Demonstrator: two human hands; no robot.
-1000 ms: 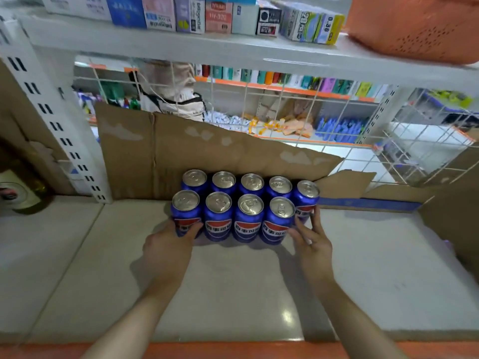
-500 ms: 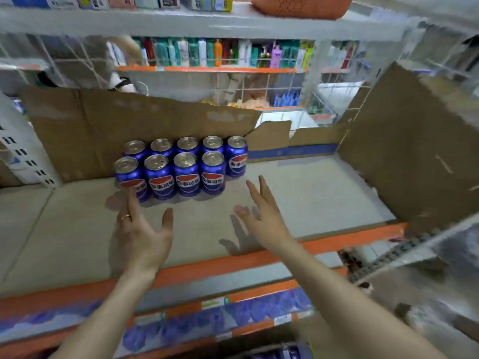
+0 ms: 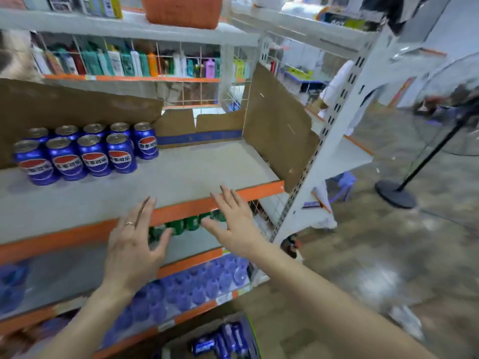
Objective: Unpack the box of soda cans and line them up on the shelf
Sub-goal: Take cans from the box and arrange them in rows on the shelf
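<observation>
soda cans point(image 3: 85, 151) standing in two rows at the shelf point(image 3: 181, 174) left, five behind, four in front | left hand point(image 3: 134, 244) and right hand point(image 3: 233, 224) hovering at the orange shelf edge, fingers point(image 3: 145, 208) spread, holding nothing | box point(image 3: 223, 338) sitting on the floor below with more cans

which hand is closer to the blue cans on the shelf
Left. The left hand hangs open off the shelf edge, below and right of the blue cans. The right hand, also open, is farther right.
</observation>
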